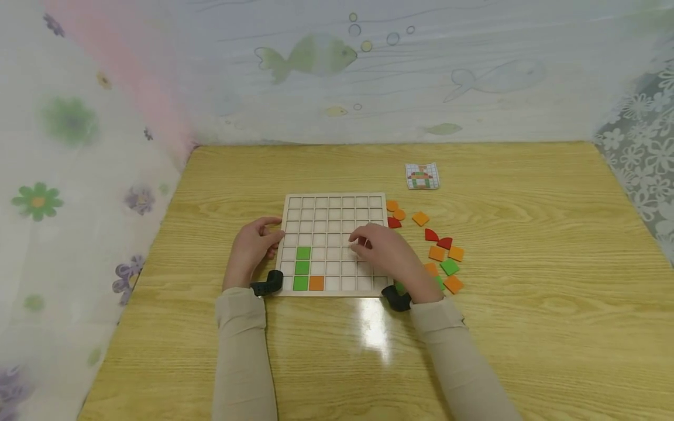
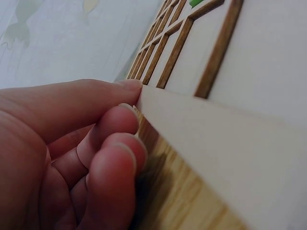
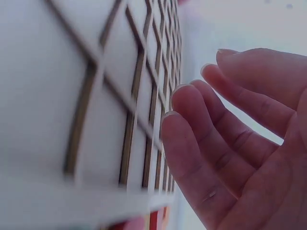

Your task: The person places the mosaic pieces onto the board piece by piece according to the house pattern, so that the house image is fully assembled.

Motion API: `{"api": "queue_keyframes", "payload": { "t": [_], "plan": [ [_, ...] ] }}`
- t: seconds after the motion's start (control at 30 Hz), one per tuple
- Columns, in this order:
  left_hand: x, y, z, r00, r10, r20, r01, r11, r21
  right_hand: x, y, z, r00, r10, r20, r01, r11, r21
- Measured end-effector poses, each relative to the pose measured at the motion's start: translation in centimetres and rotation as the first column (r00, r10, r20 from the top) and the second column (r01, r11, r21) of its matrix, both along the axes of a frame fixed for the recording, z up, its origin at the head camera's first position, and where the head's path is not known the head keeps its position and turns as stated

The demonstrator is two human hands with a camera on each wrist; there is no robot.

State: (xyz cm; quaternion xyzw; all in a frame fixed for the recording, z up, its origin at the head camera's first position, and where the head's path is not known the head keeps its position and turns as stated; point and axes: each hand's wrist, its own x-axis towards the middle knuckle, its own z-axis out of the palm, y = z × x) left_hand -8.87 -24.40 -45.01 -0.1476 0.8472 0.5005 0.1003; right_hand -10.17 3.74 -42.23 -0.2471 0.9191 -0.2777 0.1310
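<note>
A square wooden grid board (image 1: 334,293) lies on the table. Three green square tiles (image 1: 302,267) form a short column near its lower left corner, and one orange square tile (image 1: 316,283) sits beside the lowest green one. My left hand (image 1: 250,248) touches the board's left edge; in the left wrist view the thumb (image 2: 86,98) rests against the frame while the other fingers bend loosely beside it. Over the right part of the board hovers my right hand (image 1: 389,251), its fingers slightly bent. Nothing shows between those fingers (image 3: 184,143) in the right wrist view.
Loose tiles lie right of the board: orange squares (image 1: 453,285), orange circles (image 1: 399,214), red quarter-rounds (image 1: 431,235) and a green square (image 1: 450,267). Some are partly hidden by my right arm. Behind them is a small pattern card (image 1: 422,176). Printed wall coverings (image 1: 400,117) border the wooden table (image 1: 526,263).
</note>
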Motion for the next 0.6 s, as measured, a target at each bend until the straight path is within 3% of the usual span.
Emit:
{"api": "queue_keyframes", "payload": {
  "t": [0.4,0.6],
  "plan": [
    [0.0,0.2,0.0,1.000,-0.005,0.024,0.006,1.000,-0.011,-1.4,4.3,-0.2,0.991,-0.133,0.030,0.134,0.991,-0.011],
    [0.0,0.1,-0.1,1.000,0.004,0.009,-0.004,1.000,-0.026,-2.0,5.7,0.0,0.983,-0.183,-0.030,0.183,0.983,-0.005]
  ]
}}
